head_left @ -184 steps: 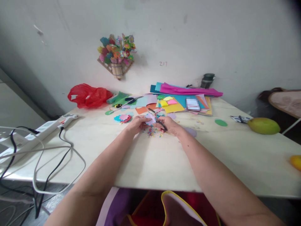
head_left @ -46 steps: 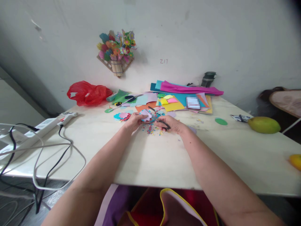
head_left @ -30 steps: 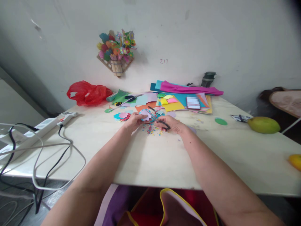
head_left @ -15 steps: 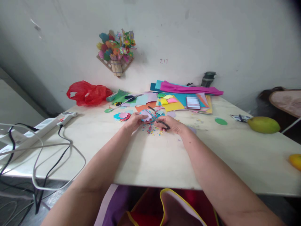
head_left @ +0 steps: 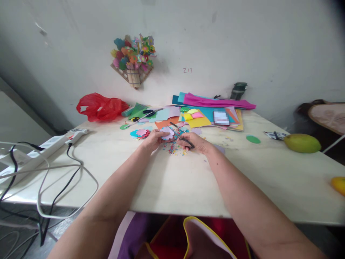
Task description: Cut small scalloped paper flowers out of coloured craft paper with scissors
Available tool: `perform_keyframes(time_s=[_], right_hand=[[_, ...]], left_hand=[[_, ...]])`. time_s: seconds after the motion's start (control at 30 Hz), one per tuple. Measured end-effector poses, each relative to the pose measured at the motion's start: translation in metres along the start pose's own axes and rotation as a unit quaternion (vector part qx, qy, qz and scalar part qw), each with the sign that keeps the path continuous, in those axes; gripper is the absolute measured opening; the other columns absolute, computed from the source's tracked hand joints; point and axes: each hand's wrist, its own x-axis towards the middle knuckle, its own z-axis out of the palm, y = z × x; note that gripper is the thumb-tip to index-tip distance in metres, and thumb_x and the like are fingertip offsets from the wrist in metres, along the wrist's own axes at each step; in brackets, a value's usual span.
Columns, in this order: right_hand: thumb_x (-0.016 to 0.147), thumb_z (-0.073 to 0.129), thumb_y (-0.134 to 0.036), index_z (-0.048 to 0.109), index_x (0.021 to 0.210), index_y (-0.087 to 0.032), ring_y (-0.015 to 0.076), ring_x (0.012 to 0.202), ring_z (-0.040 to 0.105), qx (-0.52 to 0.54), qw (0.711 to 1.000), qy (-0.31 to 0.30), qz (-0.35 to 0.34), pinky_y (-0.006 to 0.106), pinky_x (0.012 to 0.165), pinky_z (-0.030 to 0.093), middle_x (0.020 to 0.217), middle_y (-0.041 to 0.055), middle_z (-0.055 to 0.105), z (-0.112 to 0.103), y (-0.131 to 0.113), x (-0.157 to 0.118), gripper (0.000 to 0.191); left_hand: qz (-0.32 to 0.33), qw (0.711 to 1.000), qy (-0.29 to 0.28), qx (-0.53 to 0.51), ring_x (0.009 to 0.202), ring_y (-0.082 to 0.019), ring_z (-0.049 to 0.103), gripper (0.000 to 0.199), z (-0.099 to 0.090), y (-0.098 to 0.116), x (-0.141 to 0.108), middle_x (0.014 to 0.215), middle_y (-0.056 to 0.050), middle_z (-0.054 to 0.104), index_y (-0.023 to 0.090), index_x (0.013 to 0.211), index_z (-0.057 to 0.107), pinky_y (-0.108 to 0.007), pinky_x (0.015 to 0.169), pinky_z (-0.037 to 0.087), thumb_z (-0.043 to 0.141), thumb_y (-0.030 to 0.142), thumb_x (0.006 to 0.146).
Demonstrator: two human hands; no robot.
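Observation:
Pinched in my left hand [head_left: 155, 139] is a lilac paper flower [head_left: 167, 133] with a scalloped edge. My right hand [head_left: 196, 142] is wrapped round the dark handles of a pair of scissors [head_left: 188, 142], and the blades point up and left to the flower's right edge. Small coloured paper scraps [head_left: 174, 148] lie on the table under both hands. Just left of my left hand sit cut paper flowers [head_left: 140, 133] in blue, pink and red.
Behind my hands lie coloured sheets [head_left: 201, 122], a second pair of scissors [head_left: 150, 112] and a red plastic bag [head_left: 101, 107]. A power strip [head_left: 51, 144] with loose cables is at left. A green paper circle [head_left: 253, 139] and a yellow-green mango [head_left: 302, 142] are at right.
The lilac flower has turned slightly in my left hand, and the scissor blades look a little less spread against it. Both arms stay nearly where they were.

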Motion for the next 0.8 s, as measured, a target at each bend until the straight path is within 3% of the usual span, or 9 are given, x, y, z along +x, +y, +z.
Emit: perform_keyframes(time_s=[0.43, 0.8], right_hand=[[0.06, 0.079, -0.024, 0.058, 0.074, -0.013, 0.0039, 0.04, 0.043, 0.019, 0.999, -0.005, -0.039, 0.016, 0.038, 0.032, 0.051, -0.0039, 0.056, -0.004, 0.018, 0.011, 0.027], [0.06, 0.079, -0.027, 0.057, 0.074, -0.013, 0.004, 0.04, 0.043, 0.017, 0.999, 0.0, -0.045, 0.016, 0.038, 0.031, 0.051, -0.0039, 0.055, -0.003, 0.017, 0.011, 0.029]], left_hand=[[-0.009, 0.999, -0.019, 0.043, 0.048, -0.01, 0.056, 0.018, -0.004, -0.006, 0.004, 0.055, -0.003, 0.061, 0.01, 0.063, 0.062, -0.02, 0.048, 0.044, 0.077, 0.017, 0.056], [-0.015, 0.999, -0.018, 0.033, 0.049, -0.01, 0.056, 0.021, 0.003, -0.002, -0.001, 0.056, -0.002, 0.061, 0.011, 0.057, 0.058, -0.02, 0.049, 0.045, 0.078, 0.016, 0.054]])
